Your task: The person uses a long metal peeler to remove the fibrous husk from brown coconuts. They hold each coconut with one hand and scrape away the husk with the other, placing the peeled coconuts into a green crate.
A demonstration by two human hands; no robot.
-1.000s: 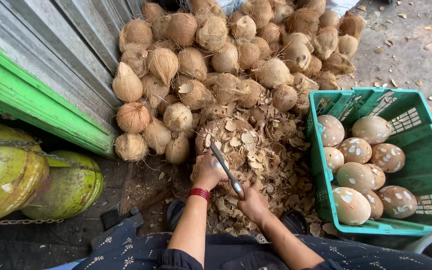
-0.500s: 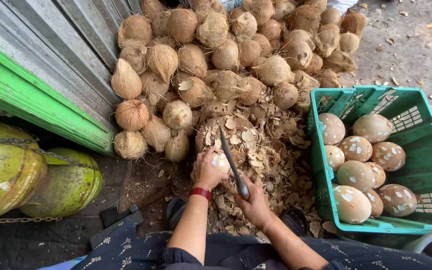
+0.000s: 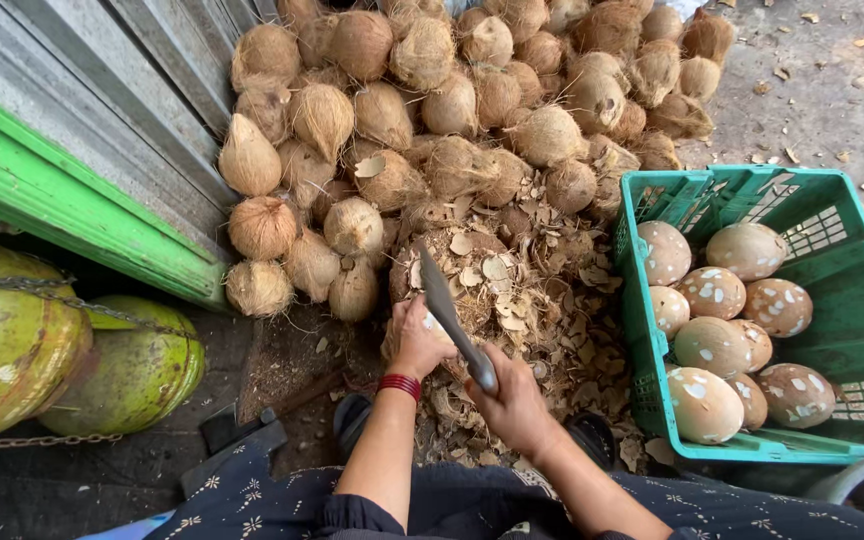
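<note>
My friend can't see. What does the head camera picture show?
A person's left hand holds a coconut while the right hand grips a big knife over it. Husky coconuts are piled behind; a green crate holds peeled ones.

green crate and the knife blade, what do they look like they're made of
The green crate looks like moulded plastic: uniform glossy colour and lattice walls with a rounded rim. The knife blade, held in the right hand, looks like dull grey metal, probably steel: flat, matte, worn, with no shine. Its handle is hidden in the grip.
</note>
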